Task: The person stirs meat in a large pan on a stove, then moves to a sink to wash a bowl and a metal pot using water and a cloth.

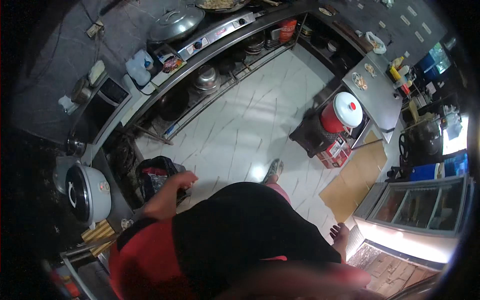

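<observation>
My left hand (186, 179) hangs beside a bin lined with a black plastic bag (152, 176); its fingers look loosely curled, and I cannot tell whether anything is in them. At the lower right my right hand (339, 233) hangs with its fingers apart and nothing in it, near a flattened cardboard sheet (352, 176) on the floor. One of my feet, in a patterned shoe (274, 169), is forward on the white tiles. Left of the bin stands a large white rice cooker (98, 193) with a dark lid.
A counter with a gas stove (217, 33) and a lidded wok (178, 22) curves along the far left. A red drink jug (333, 116) with a white lid sits on a black stand beside a steel table (375, 90). A glass-topped display freezer (416, 206) stands at right.
</observation>
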Demonstrator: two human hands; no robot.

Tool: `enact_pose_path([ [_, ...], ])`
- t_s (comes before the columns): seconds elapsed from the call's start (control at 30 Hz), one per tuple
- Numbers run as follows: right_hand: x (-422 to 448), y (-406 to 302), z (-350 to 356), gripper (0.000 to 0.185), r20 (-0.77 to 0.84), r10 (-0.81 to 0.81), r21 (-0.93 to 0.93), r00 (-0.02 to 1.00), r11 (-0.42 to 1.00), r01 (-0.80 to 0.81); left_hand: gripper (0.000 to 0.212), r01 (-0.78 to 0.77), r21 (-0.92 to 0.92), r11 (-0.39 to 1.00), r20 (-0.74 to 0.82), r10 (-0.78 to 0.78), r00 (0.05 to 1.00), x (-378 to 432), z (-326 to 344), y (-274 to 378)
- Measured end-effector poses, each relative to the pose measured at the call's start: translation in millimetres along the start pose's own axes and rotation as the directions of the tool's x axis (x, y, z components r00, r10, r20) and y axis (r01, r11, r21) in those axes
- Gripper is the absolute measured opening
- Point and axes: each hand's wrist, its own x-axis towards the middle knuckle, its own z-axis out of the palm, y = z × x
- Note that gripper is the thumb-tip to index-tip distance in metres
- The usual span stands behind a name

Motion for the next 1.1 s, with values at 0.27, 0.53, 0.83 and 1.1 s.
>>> enact_pose_path([
  [0.27,76.4,-172.2,159.7,0.046,0.395,0.001,-0.462,0.919,0.864,0.198,0.029,0.270,0.171,0.948,-0.575,-0.127,0.809,-104.3,-84.3,44.1],
  [0.53,152.9,-415.9,451.0,0.026,0.654,-0.127,-0.565,0.746,0.574,0.592,0.031,0.363,-0.213,0.907,-0.383,-0.419,0.823,-87.8,-61.1,60.8],
  [0.83,44.8,-473.4,673.1,0.034,0.861,-0.046,-0.464,0.506,0.337,0.819,0.031,0.119,-0.948,0.294,-0.112,-0.662,0.741,-13.0,53.6,27.6],
  [1.1,86.7,-389.0,670.3,0.035,0.629,0.392,-0.764,0.671,0.474,0.438,0.032,-0.020,-0.925,0.379,-0.287,-0.665,0.689,-4.0,-60.6,-29.1],
])
